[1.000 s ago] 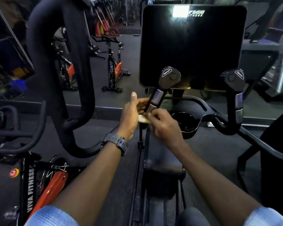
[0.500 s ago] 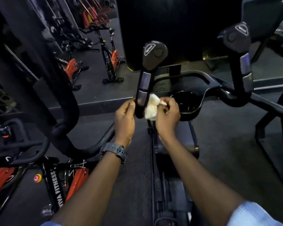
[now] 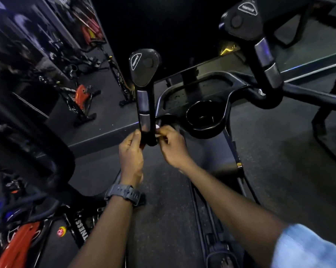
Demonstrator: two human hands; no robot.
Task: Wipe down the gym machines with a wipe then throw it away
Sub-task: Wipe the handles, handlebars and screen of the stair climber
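Observation:
I face a black gym machine whose left handle (image 3: 144, 97) rises upright with a rounded top and silver sensor bands. My left hand (image 3: 131, 151) touches the handle's lower left side at its base. My right hand (image 3: 172, 146) is curled on the right side of the same base, pinching a white wipe (image 3: 157, 127), of which only a small corner shows above the fingers. The matching right handle (image 3: 264, 53) stands at the upper right, untouched.
A black cup holder (image 3: 204, 117) and console tray (image 3: 194, 91) sit just right of my hands. A thick curved arm (image 3: 47, 151) of the machine fills the left. Orange and black spin bikes (image 3: 80, 99) stand on the dark floor at the left.
The view has dropped and tilted. Both hands have slid down to the base of the left handle, and the wipe, earlier spread out, is now mostly hidden in my right hand.

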